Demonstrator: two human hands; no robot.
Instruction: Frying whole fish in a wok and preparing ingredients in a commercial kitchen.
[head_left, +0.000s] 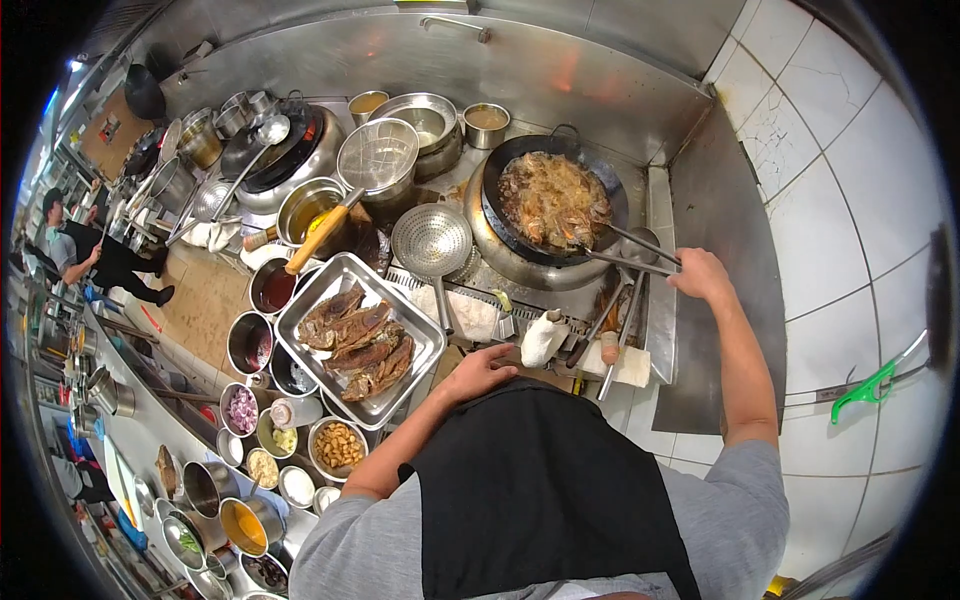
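Observation:
My right hand (702, 273) is closed around the end of long metal tongs (641, 251), whose tips reach into a black wok (491, 187). Whole fish (555, 199) bubble there in oil on a round steel burner. My left hand (480, 375) rests with fingers spread at the black apron's top edge and holds nothing. To its left, a rectangular steel tray (439, 337) bears several browned fried fish (360, 341). Between tray and wok lies a perforated ladle (432, 240).
A wire-mesh strainer (377, 155) with a wooden handle rests over pots. Another wok (274, 150) stands farther left. Pots of sauces and chopped ingredients surround the tray. Ladles and a white cloth (544, 339) lie along the stove's front edge. A co-worker (97, 251) stands at far left.

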